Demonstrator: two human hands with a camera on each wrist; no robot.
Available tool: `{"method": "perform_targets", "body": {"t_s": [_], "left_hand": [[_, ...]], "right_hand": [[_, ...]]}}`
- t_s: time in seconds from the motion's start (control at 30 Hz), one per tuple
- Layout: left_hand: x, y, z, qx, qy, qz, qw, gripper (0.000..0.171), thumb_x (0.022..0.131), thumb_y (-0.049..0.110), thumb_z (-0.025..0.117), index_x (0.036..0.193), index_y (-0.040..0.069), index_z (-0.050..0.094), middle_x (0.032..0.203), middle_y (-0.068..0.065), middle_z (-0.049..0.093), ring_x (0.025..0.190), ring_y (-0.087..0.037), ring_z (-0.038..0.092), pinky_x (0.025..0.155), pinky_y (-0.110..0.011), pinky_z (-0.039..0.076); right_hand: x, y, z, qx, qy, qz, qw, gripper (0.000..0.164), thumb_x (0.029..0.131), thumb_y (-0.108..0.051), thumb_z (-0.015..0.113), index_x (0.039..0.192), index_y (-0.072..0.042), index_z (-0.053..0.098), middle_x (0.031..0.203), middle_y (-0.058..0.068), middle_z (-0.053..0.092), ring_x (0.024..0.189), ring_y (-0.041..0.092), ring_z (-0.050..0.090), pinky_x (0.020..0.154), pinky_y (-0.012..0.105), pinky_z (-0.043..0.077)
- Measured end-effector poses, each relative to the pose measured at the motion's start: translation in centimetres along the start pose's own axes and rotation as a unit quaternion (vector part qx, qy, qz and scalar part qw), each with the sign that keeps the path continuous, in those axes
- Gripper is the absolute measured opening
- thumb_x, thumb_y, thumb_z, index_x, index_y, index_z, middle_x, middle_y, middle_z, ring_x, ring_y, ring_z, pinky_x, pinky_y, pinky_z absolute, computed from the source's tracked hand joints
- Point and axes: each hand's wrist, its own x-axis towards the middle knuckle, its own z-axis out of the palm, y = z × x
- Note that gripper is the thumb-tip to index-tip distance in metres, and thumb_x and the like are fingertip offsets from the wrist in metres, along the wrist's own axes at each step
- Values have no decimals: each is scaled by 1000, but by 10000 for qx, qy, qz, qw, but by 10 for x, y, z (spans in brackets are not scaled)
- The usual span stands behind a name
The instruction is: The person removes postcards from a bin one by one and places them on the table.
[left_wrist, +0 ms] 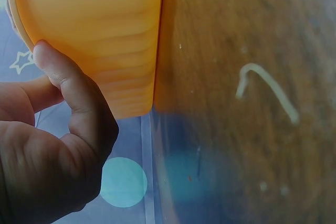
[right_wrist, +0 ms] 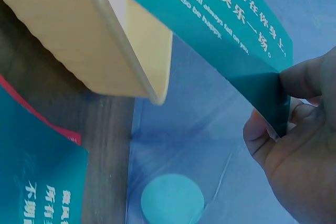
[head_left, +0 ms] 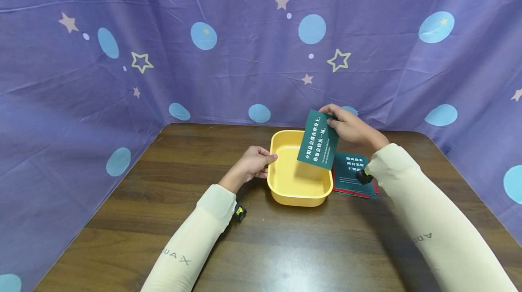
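A yellow plastic bin stands on the wooden table, its visible floor bare. My left hand grips its left rim, thumb over the edge and fingers outside; the left wrist view shows the thumb at the rim. Above the bin's right side, my right hand pinches a green card with white Chinese and English lettering by its upper right corner. In the right wrist view the held card bends near the thumb. Right of the bin lies a stack of green and red cards, partly covered by the right wrist.
The brown wooden table reaches back to a purple curtain printed with stars and blue dots. Its bright front part reflects light. Small dark devices with yellow marks are worn on both wrists, such as the left wrist device.
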Motion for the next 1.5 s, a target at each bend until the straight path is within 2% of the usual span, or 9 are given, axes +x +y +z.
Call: {"method": "perform_targets", "body": {"t_s": [0.17,0.43,0.57,0.8,1.1,1.27,1.33,1.5], "left_hand": [[0,0,1,-4,-20,15,10000,26,95,15,65,105,0,47,73,-9,54,49,-11,53,44,-23,54],[-2,1,0,12,-20,22,10000,26,95,16,65,104,-1,48,73,-9,54,48,-10,54,45,-23,54],[-3,2,0,16,-14,26,10000,25,95,16,65,104,0,48,73,-9,54,48,-10,53,44,-23,54],[-3,4,-1,24,-3,12,10000,25,94,16,66,103,0,48,72,-8,53,48,-10,53,44,-23,54],[-2,4,-1,17,-4,-26,10000,26,94,16,66,104,0,48,68,-5,53,48,-10,53,44,-23,54],[-2,3,0,27,25,-52,10000,26,94,16,66,104,0,48,67,-5,54,48,-10,53,44,-23,54],[-1,3,0,26,50,-48,10000,26,94,16,66,104,0,49,68,-6,54,48,-10,53,44,-23,54],[0,1,0,28,9,-23,10000,25,95,16,65,104,1,48,73,-10,55,49,-11,54,44,-23,54]], "right_hand": [[-6,11,-13,-140,348,82,9993,29,106,-4,32,132,-4,45,115,14,53,93,26,54,77,40,49],[-18,40,-25,15,629,603,9962,32,105,-4,30,133,-1,44,121,19,50,96,29,53,78,39,48],[-24,52,-28,-18,766,636,9950,32,104,-2,29,131,1,46,118,20,51,95,29,53,77,38,49],[-33,70,-31,251,931,814,9920,31,103,-3,29,127,2,48,111,20,53,88,26,57,71,34,52],[-45,95,-22,333,497,1000,9932,28,102,-1,27,118,4,49,105,22,53,81,28,56,63,37,55],[-46,102,-13,430,190,1217,9915,28,100,0,28,119,4,48,103,22,51,82,28,55,64,37,53],[-45,103,-10,427,63,1302,9906,27,99,0,31,121,3,47,104,22,51,83,29,54,65,36,52],[-43,105,-4,-189,-216,1199,9924,31,92,-2,50,123,2,48,113,22,55,92,29,53,75,35,47]]}}
